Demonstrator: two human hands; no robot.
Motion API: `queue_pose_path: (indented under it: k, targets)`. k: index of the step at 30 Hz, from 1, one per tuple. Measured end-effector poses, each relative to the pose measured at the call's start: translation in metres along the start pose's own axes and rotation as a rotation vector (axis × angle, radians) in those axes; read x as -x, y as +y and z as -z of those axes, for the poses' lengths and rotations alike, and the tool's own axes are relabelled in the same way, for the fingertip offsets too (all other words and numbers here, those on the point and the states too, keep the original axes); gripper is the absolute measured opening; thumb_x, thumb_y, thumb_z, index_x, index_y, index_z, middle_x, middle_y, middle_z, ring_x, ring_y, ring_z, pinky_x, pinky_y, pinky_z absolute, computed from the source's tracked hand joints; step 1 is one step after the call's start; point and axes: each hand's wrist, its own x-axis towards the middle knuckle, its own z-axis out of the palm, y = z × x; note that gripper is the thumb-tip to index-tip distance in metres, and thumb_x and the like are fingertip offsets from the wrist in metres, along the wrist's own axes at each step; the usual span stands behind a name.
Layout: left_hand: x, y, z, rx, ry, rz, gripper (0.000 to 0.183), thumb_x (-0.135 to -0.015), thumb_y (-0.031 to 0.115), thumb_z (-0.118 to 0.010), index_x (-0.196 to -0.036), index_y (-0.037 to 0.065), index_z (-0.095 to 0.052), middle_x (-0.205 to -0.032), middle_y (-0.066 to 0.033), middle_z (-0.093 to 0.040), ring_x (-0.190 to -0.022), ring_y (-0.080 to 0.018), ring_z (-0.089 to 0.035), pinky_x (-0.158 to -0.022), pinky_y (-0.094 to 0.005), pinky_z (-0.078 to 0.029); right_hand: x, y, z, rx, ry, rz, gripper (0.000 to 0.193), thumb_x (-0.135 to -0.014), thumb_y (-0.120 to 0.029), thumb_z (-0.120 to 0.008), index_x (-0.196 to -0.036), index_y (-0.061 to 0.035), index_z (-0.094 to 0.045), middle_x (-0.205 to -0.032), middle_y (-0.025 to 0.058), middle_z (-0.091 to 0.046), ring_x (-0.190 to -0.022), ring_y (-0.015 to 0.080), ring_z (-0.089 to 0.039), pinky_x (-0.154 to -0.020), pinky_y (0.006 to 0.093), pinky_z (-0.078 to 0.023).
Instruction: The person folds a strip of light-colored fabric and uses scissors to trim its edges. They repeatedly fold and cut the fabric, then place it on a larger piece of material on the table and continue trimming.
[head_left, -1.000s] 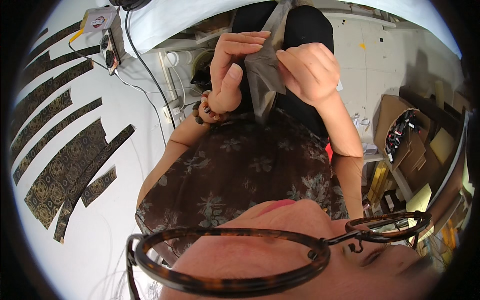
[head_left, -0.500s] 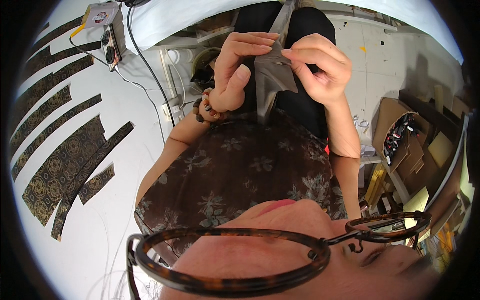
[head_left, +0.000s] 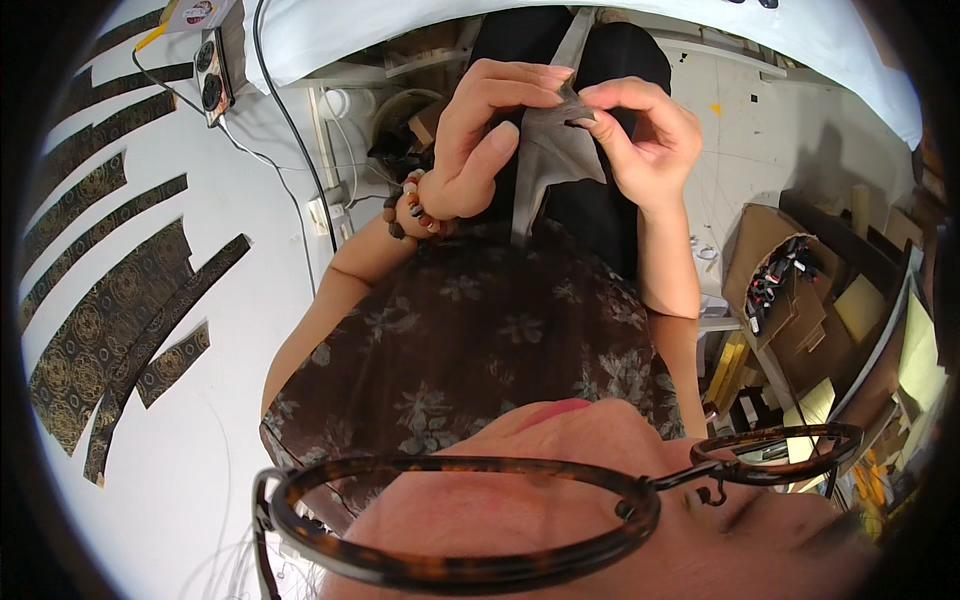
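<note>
A thin grey-brown piece of fabric (head_left: 560,150) is held up between my hands, over my lap. Its lower part hangs in loose folds with a pointed corner. My left hand (head_left: 478,140) has its fingertips on the fabric's upper left edge, while its thumb stands apart from the fingers. Thumb and fingers of my right hand (head_left: 650,140) pinch the upper right edge, where a small fold is bunched up. A long strip of similar grey cloth (head_left: 574,45) runs between my knees, behind the fabric. A beaded bracelet (head_left: 412,205) is on my left wrist.
Dark gold-patterned fabric pieces (head_left: 120,310) lie on the white table (head_left: 180,450) at left. A black cable (head_left: 290,120) crosses near a small device (head_left: 211,80). At right stands an open cardboard box (head_left: 750,240) with small dark items. White cloth (head_left: 400,30) spans the far side.
My hands have drawn closer together at the fabric's top, and its upper edge is now bunched between them. The view has shifted slightly.
</note>
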Motion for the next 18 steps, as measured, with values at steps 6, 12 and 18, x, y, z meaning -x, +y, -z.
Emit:
queue_pose_path:
  k: [6,12,18]
  targets:
    - [0.002,-0.007,-0.001,-0.013,0.03,-0.049,0.029,-0.104,0.013,-0.045,-0.12,-0.003,-0.063,-0.128,-0.0198,-0.061,-0.124,-0.0327,-0.06,-0.106,-0.0412,-0.046,0.025,-0.025,-0.004,-0.463,0.112,-0.32,0.038,-0.109,-0.03,-0.052,-0.127,0.0023,-0.056,-0.104,0.0167,-0.073,-0.099,0.0225,-0.071,-0.094,0.035,-0.055]
    - [0.004,-0.008,-0.002,0.01,0.022,-0.092,0.028,-0.103,0.006,-0.043,-0.123,-0.004,-0.061,-0.131,-0.0186,-0.059,-0.125,-0.034,-0.059,-0.106,-0.0418,-0.047,0.043,-0.039,-0.02,-0.332,0.13,-0.315,0.049,-0.096,-0.042,-0.071,-0.116,0.0016,-0.061,-0.105,0.0091,-0.069,-0.096,0.0156,-0.064,-0.093,0.0321,-0.049]
    - [-0.002,-0.001,0.004,0.026,-0.023,-0.04,0.029,-0.103,0.002,-0.042,-0.124,-0.003,-0.062,-0.13,-0.0135,-0.062,-0.122,-0.0228,-0.061,-0.103,-0.0325,-0.048,0.042,-0.04,-0.038,-0.269,0.052,-0.257,0.036,-0.081,-0.011,-0.087,-0.107,0.002,-0.065,-0.105,0.0037,-0.062,-0.099,0.0113,-0.06,-0.089,0.025,-0.047]
